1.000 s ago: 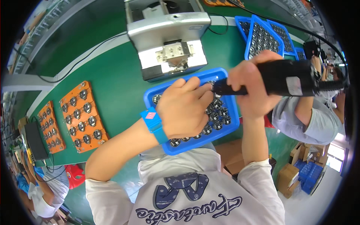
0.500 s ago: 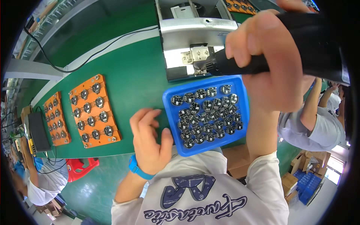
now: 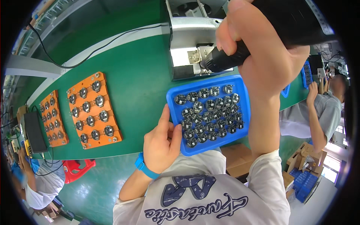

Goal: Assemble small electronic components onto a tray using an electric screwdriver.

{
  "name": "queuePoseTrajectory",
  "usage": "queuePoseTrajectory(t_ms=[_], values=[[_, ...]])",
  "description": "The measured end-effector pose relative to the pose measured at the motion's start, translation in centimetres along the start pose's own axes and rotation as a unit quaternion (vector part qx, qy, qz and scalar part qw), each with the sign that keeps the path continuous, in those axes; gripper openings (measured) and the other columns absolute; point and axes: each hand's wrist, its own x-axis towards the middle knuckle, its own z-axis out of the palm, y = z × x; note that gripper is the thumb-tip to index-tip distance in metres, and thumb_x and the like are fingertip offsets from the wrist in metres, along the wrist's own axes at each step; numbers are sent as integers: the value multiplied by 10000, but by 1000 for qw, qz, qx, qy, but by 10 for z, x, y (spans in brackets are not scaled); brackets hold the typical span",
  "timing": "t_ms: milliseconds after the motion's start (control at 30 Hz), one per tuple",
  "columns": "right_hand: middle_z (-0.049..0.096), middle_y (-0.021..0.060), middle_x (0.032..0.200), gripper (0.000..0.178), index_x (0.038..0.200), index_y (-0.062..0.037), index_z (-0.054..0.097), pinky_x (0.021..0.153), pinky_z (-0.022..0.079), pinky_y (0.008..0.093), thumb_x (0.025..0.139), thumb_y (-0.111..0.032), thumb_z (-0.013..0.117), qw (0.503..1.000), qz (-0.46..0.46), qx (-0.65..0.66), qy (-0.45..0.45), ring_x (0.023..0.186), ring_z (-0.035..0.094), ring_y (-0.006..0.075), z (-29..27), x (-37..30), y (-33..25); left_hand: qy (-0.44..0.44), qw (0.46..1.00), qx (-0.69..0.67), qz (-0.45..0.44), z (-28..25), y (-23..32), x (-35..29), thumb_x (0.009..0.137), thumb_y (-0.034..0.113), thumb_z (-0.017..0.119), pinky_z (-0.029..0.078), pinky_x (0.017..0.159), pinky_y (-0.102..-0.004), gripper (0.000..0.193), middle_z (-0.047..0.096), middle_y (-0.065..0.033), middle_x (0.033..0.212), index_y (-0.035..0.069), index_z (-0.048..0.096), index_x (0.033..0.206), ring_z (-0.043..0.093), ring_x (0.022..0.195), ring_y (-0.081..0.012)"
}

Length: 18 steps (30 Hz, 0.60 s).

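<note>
With the shallow blue plastic tray (image 3: 191, 152) of round dark electronic parts (image 3: 210, 105) taken as the dial's centre, the likeliest trouble sits at 12 o'clock, where the dark tip of the thick black handheld tool (image 3: 290, 20) hangs close in front of the boxy silver metal machine (image 3: 193, 30); a small slip of the wrist could knock it against the bright metal fixture (image 3: 194, 57), though contact there cannot be told. The tray lies at the near edge of the green surface (image 3: 131, 93), so an uneven push or tug on its rim might tilt it and jumble the loosely packed parts. The right hand (image 3: 264, 48), at 1 o'clock, is wrapped around the tool, its fingers curled near the narrowing front end. The left hand (image 3: 161, 148), at 8 o'clock, is partly spread and grasps nothing: forefinger and thumb stand apart, their tips seeming to rest against the tray's outer side, while the other fingers are folded in. At 9 o'clock, well apart from that hand, two orange rectangular boards (image 3: 91, 109) bear rows of similar round parts.
</note>
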Motion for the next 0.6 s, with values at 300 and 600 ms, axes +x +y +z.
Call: queuePoseTrajectory(t_ms=[300,600], values=[[489,68,718,377,1335,-5,471,570,481,385,964,-52,511,964,219,19,147,545,491,172,25,-20,-45,-19,999,-4,32,5,-6,3,947,41,728,526,527,-322,645,651,-96,708,-101,463,1518,629,540,-191],[524,81,690,407,1352,-28,432,576,512,409,961,-20,545,942,252,95,202,548,523,187,56,-58,-46,-24,963,164,213,-23,-1,24,785,127,835,477,633,-385,425,512,-74,917,94,761,1202,567,759,-256]])
